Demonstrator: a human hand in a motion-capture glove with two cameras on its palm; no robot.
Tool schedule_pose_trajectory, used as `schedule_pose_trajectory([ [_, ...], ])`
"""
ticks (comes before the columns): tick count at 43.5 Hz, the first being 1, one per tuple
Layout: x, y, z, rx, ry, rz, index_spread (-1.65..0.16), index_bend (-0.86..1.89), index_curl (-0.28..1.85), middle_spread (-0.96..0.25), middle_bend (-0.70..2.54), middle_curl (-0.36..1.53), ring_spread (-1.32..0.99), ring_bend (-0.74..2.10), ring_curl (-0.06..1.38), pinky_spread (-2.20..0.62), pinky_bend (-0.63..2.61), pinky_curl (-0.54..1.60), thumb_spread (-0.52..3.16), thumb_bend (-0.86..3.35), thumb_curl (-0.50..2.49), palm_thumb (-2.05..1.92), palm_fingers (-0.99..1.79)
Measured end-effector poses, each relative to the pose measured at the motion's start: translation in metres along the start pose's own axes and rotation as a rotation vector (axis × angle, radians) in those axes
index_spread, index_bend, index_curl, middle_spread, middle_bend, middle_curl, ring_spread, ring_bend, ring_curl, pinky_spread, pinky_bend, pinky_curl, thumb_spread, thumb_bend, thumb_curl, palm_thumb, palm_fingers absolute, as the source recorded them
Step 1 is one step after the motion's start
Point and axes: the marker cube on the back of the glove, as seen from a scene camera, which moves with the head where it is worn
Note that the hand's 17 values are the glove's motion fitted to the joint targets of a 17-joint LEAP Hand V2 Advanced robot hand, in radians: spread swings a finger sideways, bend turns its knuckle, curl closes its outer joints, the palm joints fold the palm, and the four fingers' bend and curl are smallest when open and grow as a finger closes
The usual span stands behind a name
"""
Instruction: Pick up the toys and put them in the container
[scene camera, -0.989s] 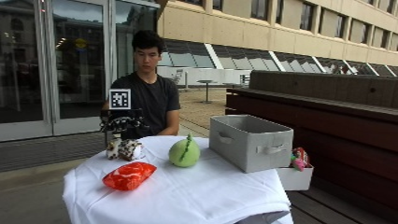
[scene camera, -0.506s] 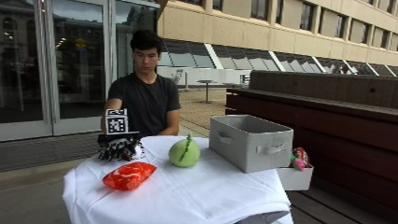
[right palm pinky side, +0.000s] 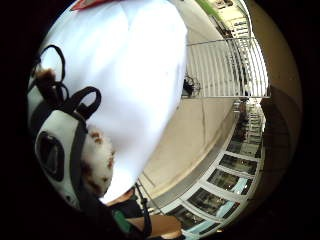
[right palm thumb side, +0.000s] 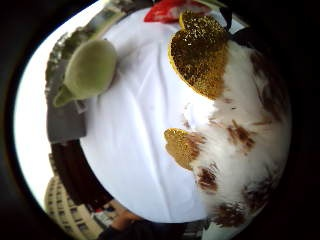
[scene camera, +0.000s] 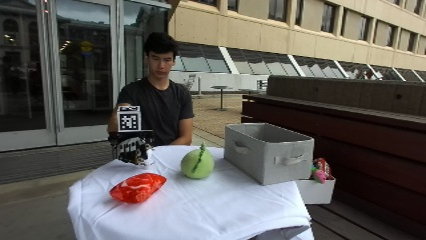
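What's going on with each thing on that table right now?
Gloved right hand: grips the spotted plush toy, low over the table's far corner.
Green plush toy: sits on the white tablecloth, untouched.
Red toy: lies near the table's front edge.
Grey container: stands open-topped; inside hidden.

The tablecloth (scene camera: 200, 205) is white cloth, smooth and matt, hanging in soft folds. The red toy (scene camera: 138, 187) at its 8 o'clock looks glossy. The green toy (scene camera: 198, 163) near the centre is matt and slightly fuzzy. The container (scene camera: 269, 151) at 3 o'clock is grey cloth with cloth handles. The plush (right palm thumb side: 240, 145) in the black gloved hand (scene camera: 131, 148) is white fur with brown patches and rough gold glitter parts.
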Motion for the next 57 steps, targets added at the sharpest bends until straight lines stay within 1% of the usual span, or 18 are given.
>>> schedule_pose_trajectory([
  [2, -0.004, -0.001, -0.016, -0.007, -0.009, -0.009, -0.31, 0.3, 0.32, -0.23, 0.75, 0.52, -0.34, 0.92, 0.4, -0.44, 0.72, 0.3, 0.84, 0.57, 0.57, 1.07, 1.27],
  [5, -0.013, 0.0, -0.046, 0.037, -0.018, -0.012, -0.31, 0.23, 0.32, -0.25, 0.82, 0.53, -0.35, 0.96, 0.4, -0.44, 0.69, 0.3, 0.79, 0.51, 0.57, 0.99, 1.24],
  [8, -0.03, -0.007, -0.095, 0.153, -0.026, 0.014, -0.31, 0.14, 0.29, -0.27, 0.85, 0.54, -0.38, 1.05, 0.43, -0.45, 0.7, 0.31, 0.74, 0.38, 0.56, 0.85, 1.22],
  [9, -0.036, -0.011, -0.114, 0.207, -0.027, 0.015, -0.32, 0.1, 0.28, -0.28, 0.8, 0.53, -0.38, 1.09, 0.44, -0.45, 0.75, 0.32, 0.72, 0.32, 0.55, 0.77, 1.14],
  [10, -0.042, -0.014, -0.132, 0.258, -0.026, 0.003, -0.33, 0.04, 0.25, -0.29, 0.77, 0.53, -0.39, 1.13, 0.45, -0.45, 0.79, 0.33, 0.74, 0.3, 0.55, 0.73, 1.08],
  [14, -0.068, -0.014, -0.199, 0.39, -0.02, -0.087, -0.34, 0.05, 0.21, -0.32, 0.76, 0.53, -0.4, 1.16, 0.46, -0.45, 0.83, 0.35, 0.71, 0.26, 0.58, 0.71, 1.05],
  [19, -0.131, -0.003, -0.29, 0.483, -0.055, -0.12, -0.35, 0.05, 0.16, -0.36, 0.76, 0.54, -0.41, 1.2, 0.48, -0.45, 0.87, 0.37, 0.7, 0.24, 0.61, 0.69, 1.01],
  [22, -0.174, 0.002, -0.323, 0.498, -0.074, -0.164, -0.36, 0.06, 0.13, -0.37, 0.76, 0.55, -0.41, 1.21, 0.48, -0.45, 0.88, 0.37, 0.69, 0.23, 0.63, 0.69, 1.0],
  [25, -0.222, -0.001, -0.344, 0.516, -0.069, -0.204, -0.36, 0.07, 0.11, -0.38, 0.76, 0.55, -0.41, 1.22, 0.48, -0.45, 0.89, 0.37, 0.69, 0.22, 0.65, 0.7, 0.99],
  [29, -0.284, -0.002, -0.356, 0.536, -0.045, -0.253, -0.37, 0.08, 0.08, -0.4, 0.76, 0.56, -0.42, 1.23, 0.48, -0.45, 0.9, 0.37, 0.7, 0.21, 0.67, 0.69, 0.99],
  [34, -0.363, 0.004, -0.356, 0.552, -0.06, -0.321, -0.37, 0.09, 0.06, -0.41, 0.76, 0.57, -0.42, 1.23, 0.48, -0.45, 0.9, 0.37, 0.7, 0.2, 0.7, 0.69, 0.99],
  [41, -0.432, -0.005, -0.333, 0.521, -0.096, -0.388, -0.38, 0.1, 0.03, -0.42, 0.75, 0.58, -0.42, 1.23, 0.48, -0.44, 0.9, 0.37, 0.7, 0.18, 0.74, 0.69, 0.99],
  [48, -0.478, -0.017, -0.298, 0.456, -0.095, -0.432, -0.38, 0.11, 0.0, -0.43, 0.73, 0.59, -0.42, 1.23, 0.47, -0.44, 0.9, 0.37, 0.71, 0.17, 0.78, 0.7, 0.99],
  [52, -0.484, -0.031, -0.281, 0.383, -0.065, -0.451, -0.38, 0.11, -0.01, -0.43, 0.71, 0.59, -0.41, 1.23, 0.47, -0.44, 0.9, 0.37, 0.72, 0.16, 0.79, 0.7, 0.99],
  [54, -0.484, -0.037, -0.274, 0.347, -0.052, -0.459, -0.38, 0.1, -0.01, -0.42, 0.65, 0.58, -0.41, 1.21, 0.47, -0.44, 0.94, 0.38, 0.74, 0.14, 0.79, 0.68, 0.93],
  [55, -0.483, -0.041, -0.272, 0.331, -0.052, -0.464, -0.38, 0.12, 0.0, -0.43, 0.69, 0.59, -0.41, 1.23, 0.47, -0.44, 0.92, 0.37, 0.73, 0.15, 0.8, 0.7, 0.98],
  [56, -0.481, -0.046, -0.269, 0.316, -0.054, -0.469, -0.38, 0.04, -0.03, -0.4, 0.59, 0.56, -0.41, 1.19, 0.45, -0.44, 1.01, 0.4, 0.79, 0.08, 0.77, 0.6, 0.85],
  [57, -0.478, -0.053, -0.267, 0.304, -0.057, -0.474, -0.38, 0.04, -0.02, -0.38, 0.56, 0.56, -0.41, 1.2, 0.46, -0.44, 1.04, 0.41, 0.82, 0.07, 0.76, 0.57, 0.82],
])
